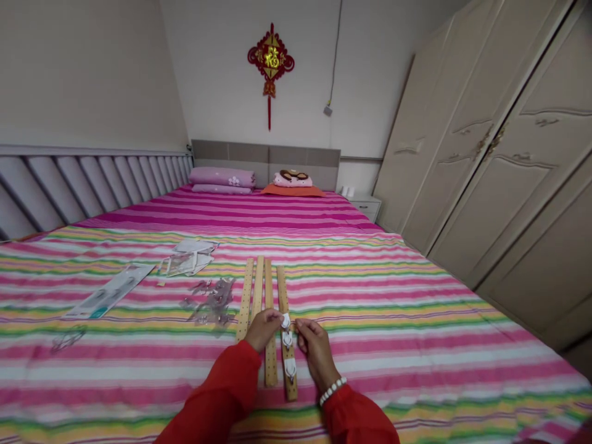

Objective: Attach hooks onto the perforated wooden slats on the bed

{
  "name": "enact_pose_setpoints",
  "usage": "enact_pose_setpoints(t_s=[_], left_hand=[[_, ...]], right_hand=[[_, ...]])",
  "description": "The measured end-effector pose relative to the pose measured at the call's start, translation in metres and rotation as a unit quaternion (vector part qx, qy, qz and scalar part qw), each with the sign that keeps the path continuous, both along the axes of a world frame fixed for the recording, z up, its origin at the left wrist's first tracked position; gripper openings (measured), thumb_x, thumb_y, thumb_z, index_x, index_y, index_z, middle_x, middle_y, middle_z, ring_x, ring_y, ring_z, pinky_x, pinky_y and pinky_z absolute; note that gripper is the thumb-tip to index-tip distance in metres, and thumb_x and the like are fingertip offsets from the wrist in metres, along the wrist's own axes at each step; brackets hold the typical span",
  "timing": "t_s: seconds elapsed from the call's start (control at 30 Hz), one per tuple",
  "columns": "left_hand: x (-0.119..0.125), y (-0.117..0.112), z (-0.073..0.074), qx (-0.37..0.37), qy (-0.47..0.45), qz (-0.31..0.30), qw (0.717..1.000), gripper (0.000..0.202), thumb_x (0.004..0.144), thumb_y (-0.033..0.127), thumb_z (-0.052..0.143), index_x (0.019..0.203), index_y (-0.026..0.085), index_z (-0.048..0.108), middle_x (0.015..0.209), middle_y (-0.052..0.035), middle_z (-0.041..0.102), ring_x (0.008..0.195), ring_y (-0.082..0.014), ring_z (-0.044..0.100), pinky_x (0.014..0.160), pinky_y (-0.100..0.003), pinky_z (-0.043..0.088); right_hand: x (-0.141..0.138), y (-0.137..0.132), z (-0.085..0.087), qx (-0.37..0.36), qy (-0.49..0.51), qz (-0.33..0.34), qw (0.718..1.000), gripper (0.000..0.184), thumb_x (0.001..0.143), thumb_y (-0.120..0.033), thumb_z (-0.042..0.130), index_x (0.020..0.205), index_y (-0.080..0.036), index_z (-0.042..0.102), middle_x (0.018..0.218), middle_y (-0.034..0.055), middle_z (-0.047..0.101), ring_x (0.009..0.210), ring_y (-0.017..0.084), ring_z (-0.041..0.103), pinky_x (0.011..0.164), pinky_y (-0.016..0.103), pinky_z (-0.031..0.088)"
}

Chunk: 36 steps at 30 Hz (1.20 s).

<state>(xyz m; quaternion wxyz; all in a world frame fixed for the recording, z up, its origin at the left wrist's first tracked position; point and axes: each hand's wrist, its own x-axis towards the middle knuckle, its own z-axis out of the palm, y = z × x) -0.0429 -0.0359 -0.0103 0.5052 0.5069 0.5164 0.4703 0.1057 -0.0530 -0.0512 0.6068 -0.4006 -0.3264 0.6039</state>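
Left hand (264, 328) pinches 1 white hook (285, 321), 2 more hooks (290, 368) below; whether right hand (315, 343), just beside, pinches anything, I cannot tell.

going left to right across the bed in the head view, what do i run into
Flat package → clear plastic packets → leftmost wooden strip → rightmost wooden strip → right hand.

There are four wooden strips (282, 290), three white hooks (290, 369), two hands (317, 346).
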Motion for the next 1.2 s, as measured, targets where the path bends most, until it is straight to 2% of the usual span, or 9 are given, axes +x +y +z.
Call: enact_pose_setpoints(t_s=[0.13, 0.23, 0.33, 0.5, 0.6, 0.7, 0.8, 0.93, 1.2], left_hand=[[0.003, 0.009, -0.005, 0.026, 0.047, -0.005, 0.999, 0.025, 0.057, 0.039, 0.067, 0.063, 0.016, 0.062, 0.061, -0.0005, 0.063, 0.063, -0.0157, 0.058, 0.065, -0.028, 0.044], [0.003, 0.015, -0.009, 0.036, 0.077, -0.008, 0.996, 0.021, 0.06, 0.036, 0.065, 0.064, 0.016, 0.063, 0.06, 0.0003, 0.063, 0.063, -0.0156, 0.058, 0.065, -0.028, 0.045], [0.003, 0.02, -0.015, 0.044, 0.107, -0.001, 0.993, 0.018, 0.063, 0.033, 0.063, 0.067, 0.016, 0.065, 0.062, 0.0003, 0.064, 0.064, -0.0153, 0.058, 0.065, -0.027, 0.045], [0.006, 0.02, -0.022, 0.066, 0.162, 0.017, 0.984, 0.02, 0.069, 0.03, 0.058, 0.077, 0.016, 0.07, 0.071, -0.0028, 0.068, 0.068, -0.016, 0.061, 0.068, -0.027, 0.047], [0.008, 0.017, -0.022, 0.099, 0.203, 0.04, 0.973, 0.02, 0.072, 0.026, 0.056, 0.08, 0.017, 0.072, 0.079, -0.0049, 0.068, 0.072, -0.0165, 0.061, 0.071, -0.029, 0.048], [0.008, 0.015, -0.02, 0.122, 0.235, 0.049, 0.963, 0.02, 0.073, 0.024, 0.056, 0.08, 0.018, 0.074, 0.078, -0.0052, 0.065, 0.071, -0.0164, 0.06, 0.072, -0.03, 0.048], [0.007, 0.016, -0.02, 0.136, 0.246, 0.051, 0.958, 0.021, 0.074, 0.022, 0.056, 0.084, 0.019, 0.074, 0.075, -0.0043, 0.062, 0.071, -0.0165, 0.059, 0.073, -0.031, 0.049], [0.003, 0.013, -0.025, 0.157, 0.247, 0.043, 0.955, 0.023, 0.076, 0.018, 0.054, 0.09, 0.016, 0.072, 0.08, -0.0055, 0.062, 0.076, -0.0166, 0.06, 0.077, -0.032, 0.049], [0.002, -0.001, -0.026, 0.171, 0.229, 0.018, 0.958, 0.033, 0.067, 0.007, 0.057, 0.096, 0.017, 0.068, 0.09, -0.0059, 0.064, 0.083, -0.0164, 0.062, 0.08, -0.032, 0.05]], right_hand=[[-0.004, 0.005, 0.006, -0.004, -0.017, 0.016, 1.0, 0.028, 0.06, -0.035, 0.079, 0.079, -0.015, 0.072, 0.045, -0.0052, 0.053, 0.037, 0.005, 0.032, 0.038, 0.021, 0.019], [-0.008, 0.01, 0.012, -0.003, -0.023, 0.022, 0.999, 0.027, 0.058, -0.033, 0.079, 0.076, -0.015, 0.073, 0.052, -0.002, 0.06, 0.038, 0.005, 0.033, 0.038, 0.021, 0.018], [-0.012, 0.013, 0.016, -0.006, -0.032, 0.014, 0.999, 0.025, 0.056, -0.032, 0.079, 0.074, -0.015, 0.074, 0.049, -0.0022, 0.059, 0.038, 0.006, 0.033, 0.038, 0.022, 0.019], [-0.016, 0.016, 0.015, -0.02, -0.05, -0.015, 0.998, 0.021, 0.054, -0.029, 0.078, 0.068, -0.014, 0.073, 0.045, -0.0038, 0.056, 0.037, 0.006, 0.032, 0.038, 0.022, 0.022], [-0.018, 0.018, 0.011, -0.019, -0.057, -0.028, 0.998, 0.018, 0.055, -0.028, 0.076, 0.067, -0.015, 0.072, 0.046, -0.003, 0.058, 0.039, 0.008, 0.038, 0.039, 0.022, 0.026], [-0.019, 0.02, 0.008, -0.015, -0.069, -0.039, 0.997, 0.015, 0.056, -0.026, 0.074, 0.066, -0.016, 0.072, 0.047, -0.0024, 0.059, 0.042, 0.01, 0.043, 0.04, 0.023, 0.028], [-0.02, 0.021, 0.006, -0.015, -0.075, -0.038, 0.996, 0.014, 0.056, -0.026, 0.074, 0.065, -0.016, 0.071, 0.047, -0.0019, 0.06, 0.045, 0.012, 0.047, 0.041, 0.023, 0.031], [-0.02, 0.022, 0.002, -0.013, -0.075, -0.041, 0.996, 0.016, 0.056, -0.027, 0.075, 0.066, -0.016, 0.071, 0.052, -0.0005, 0.063, 0.048, 0.013, 0.051, 0.043, 0.024, 0.036], [-0.021, 0.024, -0.006, -0.002, -0.065, -0.048, 0.997, 0.019, 0.054, -0.027, 0.077, 0.068, -0.015, 0.071, 0.057, 0.0002, 0.066, 0.052, 0.014, 0.056, 0.052, 0.026, 0.044]])
